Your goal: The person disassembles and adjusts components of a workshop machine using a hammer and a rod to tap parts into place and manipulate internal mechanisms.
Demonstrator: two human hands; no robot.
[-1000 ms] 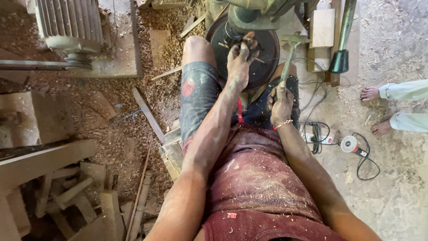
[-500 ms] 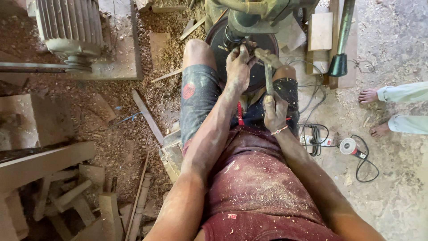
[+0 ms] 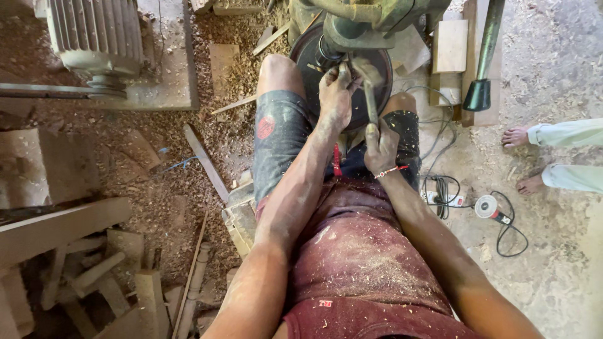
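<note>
Sawdust-strewn floor [image 3: 157, 188] surrounds the dark disc [image 3: 377, 94]. Against it, a small piece is pinched by the left hand [image 3: 335, 94]; a hammer [image 3: 370, 94] is clenched in the right hand [image 3: 381, 147]. Fingers risk being struck.

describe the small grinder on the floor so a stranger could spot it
Start at the seated person's right knee and look right along the dusty floor. Past the white power strip lies the angle grinder: the only tool with a round pale disc, trailing a black cable.
</note>
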